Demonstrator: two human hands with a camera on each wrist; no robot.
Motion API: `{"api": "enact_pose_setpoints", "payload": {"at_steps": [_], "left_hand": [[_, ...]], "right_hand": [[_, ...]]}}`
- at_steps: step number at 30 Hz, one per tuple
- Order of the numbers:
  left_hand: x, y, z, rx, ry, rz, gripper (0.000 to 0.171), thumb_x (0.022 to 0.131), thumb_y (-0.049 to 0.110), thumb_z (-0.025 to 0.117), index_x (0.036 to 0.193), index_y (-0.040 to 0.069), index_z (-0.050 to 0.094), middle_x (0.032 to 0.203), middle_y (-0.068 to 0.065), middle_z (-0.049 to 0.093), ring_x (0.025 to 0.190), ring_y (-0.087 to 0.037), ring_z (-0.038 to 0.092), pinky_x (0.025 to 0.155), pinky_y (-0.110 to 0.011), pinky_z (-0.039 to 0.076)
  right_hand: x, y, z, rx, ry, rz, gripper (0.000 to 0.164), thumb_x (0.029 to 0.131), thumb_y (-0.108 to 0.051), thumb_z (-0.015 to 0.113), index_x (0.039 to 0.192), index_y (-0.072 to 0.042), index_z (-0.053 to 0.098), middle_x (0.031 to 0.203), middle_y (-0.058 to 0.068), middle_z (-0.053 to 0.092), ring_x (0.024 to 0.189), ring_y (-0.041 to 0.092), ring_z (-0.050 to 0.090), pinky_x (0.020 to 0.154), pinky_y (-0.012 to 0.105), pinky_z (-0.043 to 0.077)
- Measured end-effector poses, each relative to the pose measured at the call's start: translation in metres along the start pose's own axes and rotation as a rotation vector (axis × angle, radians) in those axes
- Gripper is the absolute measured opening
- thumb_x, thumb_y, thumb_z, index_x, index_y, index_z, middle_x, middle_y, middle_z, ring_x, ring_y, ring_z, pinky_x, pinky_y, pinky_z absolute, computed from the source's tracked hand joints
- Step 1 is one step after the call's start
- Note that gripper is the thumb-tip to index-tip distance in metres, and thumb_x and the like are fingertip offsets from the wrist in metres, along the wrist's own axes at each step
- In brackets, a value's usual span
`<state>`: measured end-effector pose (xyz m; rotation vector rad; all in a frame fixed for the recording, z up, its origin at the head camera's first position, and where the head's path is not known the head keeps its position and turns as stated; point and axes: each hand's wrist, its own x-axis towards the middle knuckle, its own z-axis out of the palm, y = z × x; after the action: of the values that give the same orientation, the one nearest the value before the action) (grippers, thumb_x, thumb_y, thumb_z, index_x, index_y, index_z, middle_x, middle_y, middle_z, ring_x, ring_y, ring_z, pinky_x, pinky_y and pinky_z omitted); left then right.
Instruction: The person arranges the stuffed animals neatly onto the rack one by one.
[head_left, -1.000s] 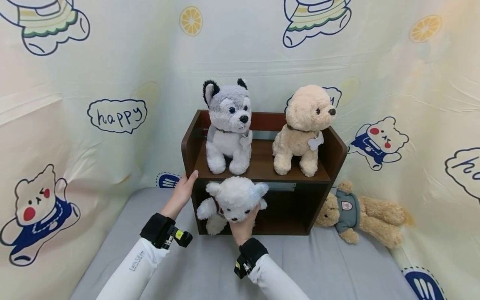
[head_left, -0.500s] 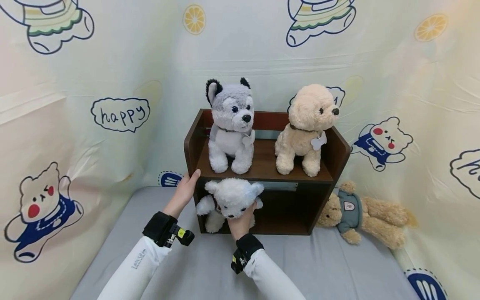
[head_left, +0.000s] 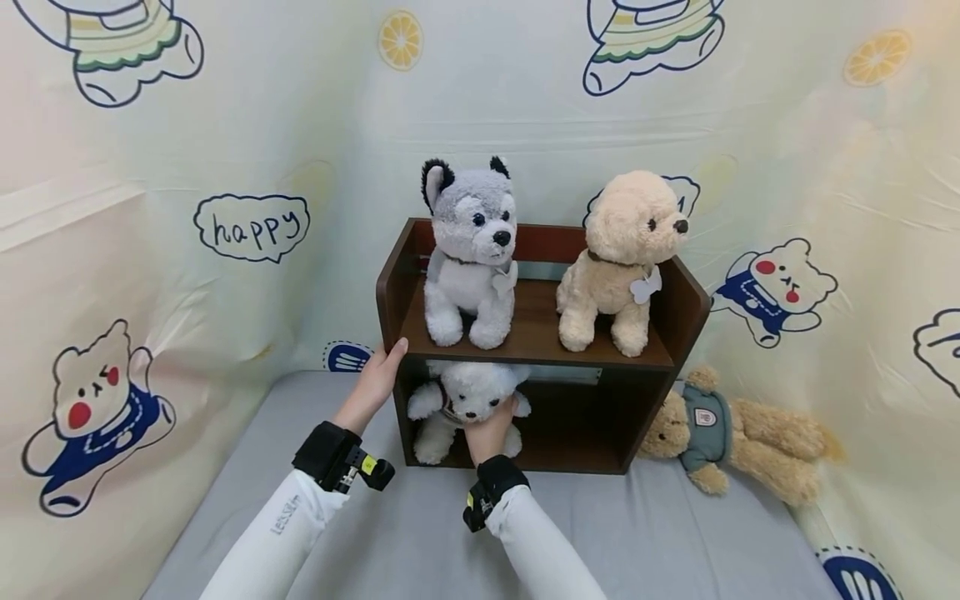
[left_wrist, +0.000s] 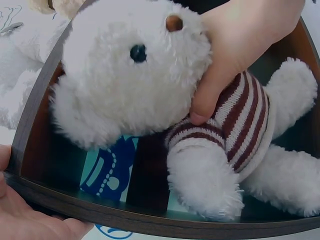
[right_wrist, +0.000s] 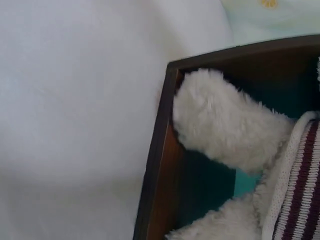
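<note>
A white teddy bear point(head_left: 477, 387) in a maroon-and-white striped sweater point(left_wrist: 245, 120) sits inside the lower left compartment of a dark brown two-tier shelf point(head_left: 534, 321). My right hand point(head_left: 491, 427) grips it under the chin, thumb across its neck in the left wrist view. The top of its head tucks beneath the upper board. My left hand point(head_left: 372, 385) holds the shelf's left side, with the thumb over the front edge. The right wrist view shows the bear's legs point(right_wrist: 225, 120) within the shelf frame; the right hand is out of sight there.
On the upper board sit a grey-and-white plush husky point(head_left: 471, 250) at left and a beige plush dog point(head_left: 611, 275) at right. A brown teddy bear point(head_left: 765, 433) in a grey-green top lies beside the shelf on the grey cloth point(head_left: 592, 533). Printed curtains point(head_left: 247, 117) surround the surface.
The white bear has moved deeper into the lower compartment, its head slipping back under the upper board with my right hand. My left hand stays at the shelf's side. The view has shifted slightly.
</note>
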<state>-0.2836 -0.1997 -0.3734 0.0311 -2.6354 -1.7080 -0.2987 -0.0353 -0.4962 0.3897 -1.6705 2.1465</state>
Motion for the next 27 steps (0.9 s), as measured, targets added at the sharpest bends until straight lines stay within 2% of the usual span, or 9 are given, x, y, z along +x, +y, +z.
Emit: {"api": "enact_pose_setpoints", "payload": {"at_steps": [1,2,3,4,9,14,18,23,27], "left_hand": [[0.0,0.0,0.0,-0.003,0.0,0.0,0.07,0.097,0.047,0.026,0.143,-0.005,0.01,0.146,-0.027,0.016,0.133,-0.04,0.018,0.105,-0.055,0.017],[0.0,0.0,0.0,-0.003,0.0,-0.002,0.071,0.097,0.047,0.026,0.143,-0.005,0.009,0.146,-0.027,0.016,0.133,-0.04,0.018,0.105,-0.055,0.017],[0.0,0.0,0.0,-0.004,0.002,-0.005,0.071,0.097,0.047,0.026,0.143,-0.005,0.01,0.146,-0.027,0.017,0.133,-0.04,0.018,0.105,-0.055,0.018],[0.0,0.0,0.0,-0.004,0.005,-0.01,0.071,0.097,0.048,0.026,0.142,-0.005,0.01,0.145,-0.027,0.017,0.132,-0.04,0.019,0.105,-0.054,0.018],[-0.001,0.001,0.001,-0.001,0.008,-0.019,0.07,0.097,0.047,0.026,0.142,-0.005,0.012,0.145,-0.027,0.018,0.132,-0.04,0.021,0.104,-0.055,0.019],[-0.001,0.002,0.001,-0.013,0.007,-0.008,0.068,0.098,0.045,0.027,0.143,-0.003,0.011,0.146,-0.026,0.017,0.133,-0.04,0.019,0.104,-0.056,0.018],[-0.002,0.003,0.001,-0.016,0.015,-0.012,0.067,0.098,0.044,0.028,0.143,-0.003,0.012,0.146,-0.025,0.018,0.132,-0.039,0.02,0.105,-0.055,0.018],[-0.003,0.003,0.001,-0.005,0.014,-0.006,0.067,0.098,0.044,0.027,0.143,-0.002,0.012,0.146,-0.025,0.018,0.132,-0.039,0.02,0.105,-0.055,0.018],[-0.003,0.003,0.001,-0.001,0.017,-0.003,0.066,0.098,0.044,0.027,0.143,-0.002,0.013,0.146,-0.025,0.019,0.132,-0.039,0.021,0.104,-0.055,0.019]], "right_hand": [[0.001,0.005,-0.002,-0.297,0.041,-0.089,0.053,0.088,-0.029,0.06,0.133,-0.009,0.04,0.129,0.01,0.046,0.118,0.026,0.041,0.099,0.038,0.027],[0.002,0.01,-0.003,-0.528,0.098,-0.166,0.054,0.084,-0.025,0.066,0.129,-0.007,0.043,0.124,0.011,0.049,0.114,0.028,0.044,0.097,0.04,0.027],[0.003,0.015,-0.005,-0.695,0.158,-0.229,0.056,0.078,-0.021,0.072,0.125,-0.006,0.046,0.118,0.012,0.053,0.108,0.028,0.047,0.093,0.041,0.029],[0.003,0.019,-0.006,-0.735,0.164,-0.258,0.057,0.075,-0.02,0.074,0.123,-0.005,0.046,0.115,0.013,0.053,0.106,0.03,0.047,0.091,0.044,0.029],[0.003,0.029,-0.01,-0.737,0.128,-0.247,0.056,0.073,-0.014,0.073,0.12,-0.001,0.044,0.113,0.016,0.051,0.105,0.034,0.044,0.091,0.047,0.028],[0.005,0.027,-0.01,-0.657,0.088,-0.09,0.067,0.075,-0.009,0.071,0.13,0.007,0.036,0.128,0.026,0.039,0.12,0.041,0.033,0.099,0.052,0.026],[0.006,0.027,-0.01,-0.648,0.039,0.003,0.067,0.081,-0.01,0.068,0.133,0.011,0.032,0.135,0.033,0.027,0.125,0.047,0.025,0.097,0.053,0.032],[0.006,0.036,-0.015,-0.767,-0.019,-0.099,0.052,0.082,-0.001,0.065,0.128,0.008,0.044,0.132,0.033,0.033,0.123,0.048,0.03,0.089,0.051,0.041],[0.005,0.04,-0.018,-0.842,-0.076,-0.146,0.048,0.08,0.007,0.063,0.127,0.003,0.049,0.134,0.032,0.033,0.125,0.049,0.028,0.084,0.049,0.045]]}}
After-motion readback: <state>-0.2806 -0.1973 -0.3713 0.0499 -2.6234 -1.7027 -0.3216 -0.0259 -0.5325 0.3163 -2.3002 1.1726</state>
